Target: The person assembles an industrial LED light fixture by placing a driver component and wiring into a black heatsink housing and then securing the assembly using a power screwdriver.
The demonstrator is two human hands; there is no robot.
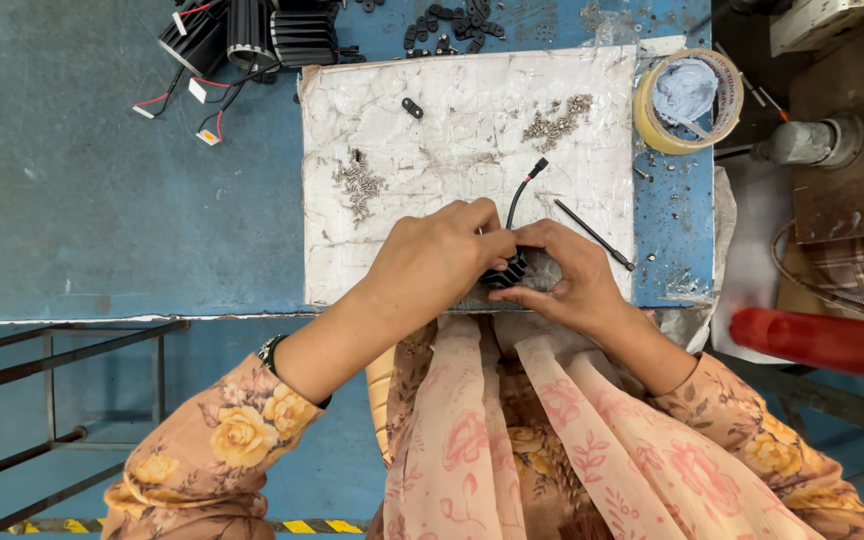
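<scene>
My left hand [432, 258] and my right hand [567, 275] meet over the near edge of the white mat [452, 110], both curled around a small black finned part [508, 270]. The left hand is closed over the part from above, fingers bent down tight against it; the right hand cups it from the other side, fingers wrapped under and thumb pressing in. Most of the part is hidden between my palms, so I cannot tell its full shape. A black cable [520, 192] rises from it, away from my hands, ending in a small connector.

Just beyond my right hand a thin black rod [592, 234] lies slanted on the mat. Farther out from my left hand sits a small heap of screws [357, 183], and a second heap of screws [557, 120] lies beyond the right hand. A small black clip [412, 107] rests near the mat's far side. Off past my right hand, on the blue table [102, 180], stands a roll of tape [687, 100]. Far beyond my left hand are more black finned housings [272, 35] with red and black wires.
</scene>
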